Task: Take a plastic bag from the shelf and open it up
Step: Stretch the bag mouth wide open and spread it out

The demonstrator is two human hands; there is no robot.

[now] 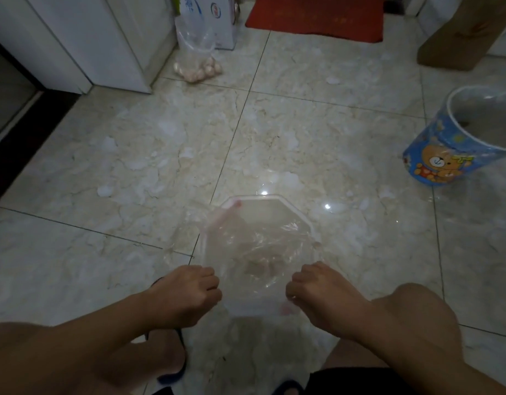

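Observation:
A clear plastic bag point(257, 243) with a pinkish rim is spread wide open in front of me, above the marble floor. My left hand point(186, 295) grips the near left edge of its mouth with fingers curled. My right hand point(317, 292) grips the near right edge the same way. The far rim forms an angular outline and the tiles show through the film. No shelf is in view.
A blue cartoon-bear bin point(457, 138) lined with clear plastic stands at the right. A clear bag of eggs point(199, 61) rests by a white cabinet point(103, 44) at the back left. A red mat point(314, 17) lies at the back. My slippered feet are below.

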